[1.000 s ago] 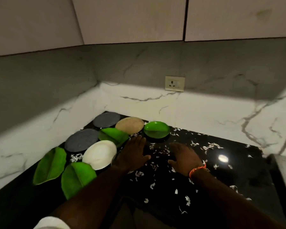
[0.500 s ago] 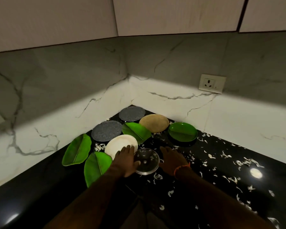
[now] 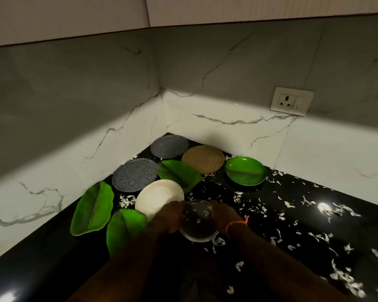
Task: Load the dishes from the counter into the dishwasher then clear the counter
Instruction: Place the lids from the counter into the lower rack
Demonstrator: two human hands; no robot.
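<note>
We see the dishes gathered in the counter (image 3: 292, 214) corner — two speckled plates (image 3: 169, 146) against the left wall, one behind the other, a rough plate (image 3: 203, 159) to their right, and a divided dish (image 3: 245, 171) further right. A leaf plate (image 3: 179, 174) lies between them, partly under the pale plate (image 3: 159, 198) in front. Two more leaf plates (image 3: 93, 209) sit left — nearest us, the glass bowl (image 3: 198, 221) between our left hand (image 3: 172, 216) and right hand (image 3: 223, 216).

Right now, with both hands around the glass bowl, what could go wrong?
The clear glass bowl is hard to see on the black counter; the left hand or right hand could let it slip. The left hand overlaps the white plate and might knock it. White scraps could scatter further.
</note>
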